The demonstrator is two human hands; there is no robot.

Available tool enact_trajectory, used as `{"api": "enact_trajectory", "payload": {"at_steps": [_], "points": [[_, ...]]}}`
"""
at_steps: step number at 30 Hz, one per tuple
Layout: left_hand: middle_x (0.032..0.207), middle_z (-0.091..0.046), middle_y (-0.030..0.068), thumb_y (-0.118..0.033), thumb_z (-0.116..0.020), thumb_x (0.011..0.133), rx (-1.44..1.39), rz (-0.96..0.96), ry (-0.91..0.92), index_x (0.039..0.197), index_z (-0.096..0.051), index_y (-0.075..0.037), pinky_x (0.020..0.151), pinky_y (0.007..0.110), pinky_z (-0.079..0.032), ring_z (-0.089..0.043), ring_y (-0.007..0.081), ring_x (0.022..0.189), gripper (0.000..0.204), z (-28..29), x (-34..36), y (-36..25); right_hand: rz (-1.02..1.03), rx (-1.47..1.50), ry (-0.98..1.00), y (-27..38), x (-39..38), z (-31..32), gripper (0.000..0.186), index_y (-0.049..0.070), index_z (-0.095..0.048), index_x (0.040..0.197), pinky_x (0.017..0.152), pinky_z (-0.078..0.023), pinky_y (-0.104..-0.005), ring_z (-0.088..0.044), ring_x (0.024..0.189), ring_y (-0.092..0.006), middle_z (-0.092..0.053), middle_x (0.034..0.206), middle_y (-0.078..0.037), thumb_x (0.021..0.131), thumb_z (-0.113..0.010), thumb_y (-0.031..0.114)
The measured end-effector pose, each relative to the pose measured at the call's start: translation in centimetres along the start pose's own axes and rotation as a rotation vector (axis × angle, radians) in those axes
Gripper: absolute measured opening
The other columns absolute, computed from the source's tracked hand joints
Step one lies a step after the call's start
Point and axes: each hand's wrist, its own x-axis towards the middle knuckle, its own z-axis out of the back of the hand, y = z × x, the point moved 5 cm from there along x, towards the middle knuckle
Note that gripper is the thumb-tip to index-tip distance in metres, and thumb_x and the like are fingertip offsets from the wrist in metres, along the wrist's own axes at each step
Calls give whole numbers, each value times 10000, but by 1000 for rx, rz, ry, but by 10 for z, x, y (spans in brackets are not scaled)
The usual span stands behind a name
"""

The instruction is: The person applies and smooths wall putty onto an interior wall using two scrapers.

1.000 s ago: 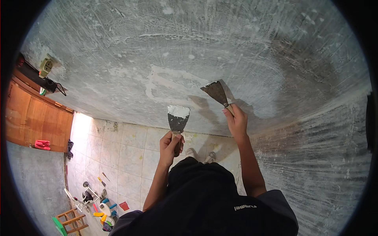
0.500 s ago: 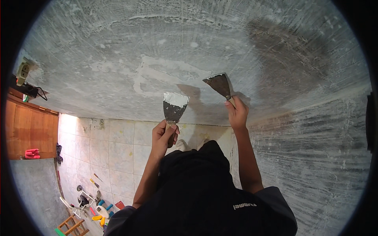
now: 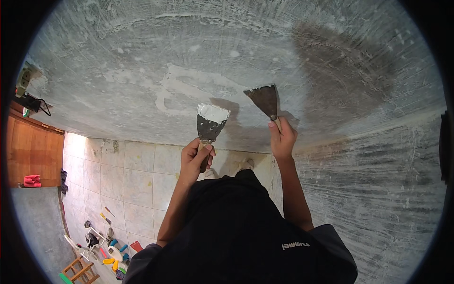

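Note:
My left hand (image 3: 196, 158) grips the handle of a putty knife (image 3: 211, 128) whose dark blade, pointing up, carries white paste across its upper half. My right hand (image 3: 283, 139) holds a second putty knife (image 3: 265, 99) by its wooden handle; that dark blade is held higher, tilted to the left, with traces of white along its edge, at or close to the rough grey wall (image 3: 227, 42). A paler patch (image 3: 184, 75) of plaster marks the wall to the left of the knives. Whether either blade touches the wall I cannot tell.
At the left are a wooden door (image 3: 35, 151), a red cloth (image 3: 32, 180) and a socket strip (image 3: 22, 80) with a black cable. On the tiled floor (image 3: 127, 173) lie a child's ride-on toy (image 3: 97, 239), several tools and a wooden stool (image 3: 78, 272). Another streaked wall (image 3: 369, 189) stands to my right.
Both hands and knives have moved upward in the view, the left one also somewhat leftward. The door and floor things have shifted left as the view moved.

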Motion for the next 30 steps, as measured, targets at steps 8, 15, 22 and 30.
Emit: {"api": "enact_trajectory", "payload": {"at_steps": [8,15,22,30], "points": [[652,-598,19,-204,-614,1050,36,-20,14,928,-647,-48,478,224,-375,-512,61,508,201,2,3,-2,-27,-24,-34,-19,-9,0,268,2,-627,930,606,-461,-317,-507,600,-198,-572,699,-127,1018,-707,242],[670,-607,17,-210,-617,1048,72,21,73,945,-650,-55,464,223,-360,-513,63,502,189,-1,-1,-5,-15,-62,-27,-16,-5,-2,295,2,-608,908,594,-442,-315,-466,606,-161,-547,684,-120,1025,-699,256],[631,-587,1,-203,-633,1043,66,4,87,903,-648,-59,469,223,-359,-498,50,491,201,-3,-2,-6,-58,-69,-19,0,-3,-2,288,12,-612,902,594,-440,-312,-464,613,-149,-535,674,-117,1026,-696,257],[671,-607,-1,-188,-645,1036,66,19,96,910,-645,-49,487,220,-400,-513,50,516,188,-1,-1,-13,-42,-84,-28,11,-3,2,293,14,-594,880,593,-434,-315,-445,613,-141,-523,671,-113,1034,-682,247]]}}
